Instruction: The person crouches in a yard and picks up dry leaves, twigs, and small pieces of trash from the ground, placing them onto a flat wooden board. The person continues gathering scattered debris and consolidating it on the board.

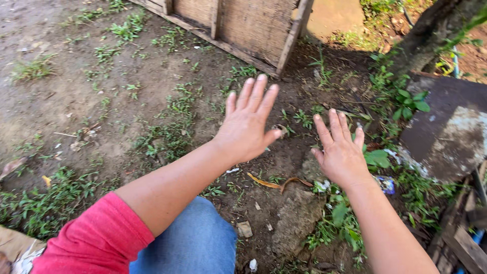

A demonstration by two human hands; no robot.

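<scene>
Both of my hands are stretched out, palms down, over bare dark soil (289, 152) with scattered weeds. My left hand (248, 127) hovers with its fingers spread and holds nothing. My right hand (341, 155) is beside it, a little lower and to the right, fingers apart and empty too. Between and below the hands lie a curled dry leaf (276, 183) and a flat stone (297, 218). My knee in blue jeans (195, 243) and a red sleeve (96, 243) show at the bottom left.
A woven panel in a wooden frame (243, 25) stands at the back. A dark, stained flat sheet (446, 132) lies at the right, with wooden scraps (461, 238) below it. A tree trunk (426, 35) rises at the top right. Grass patches (45, 203) dot the ground.
</scene>
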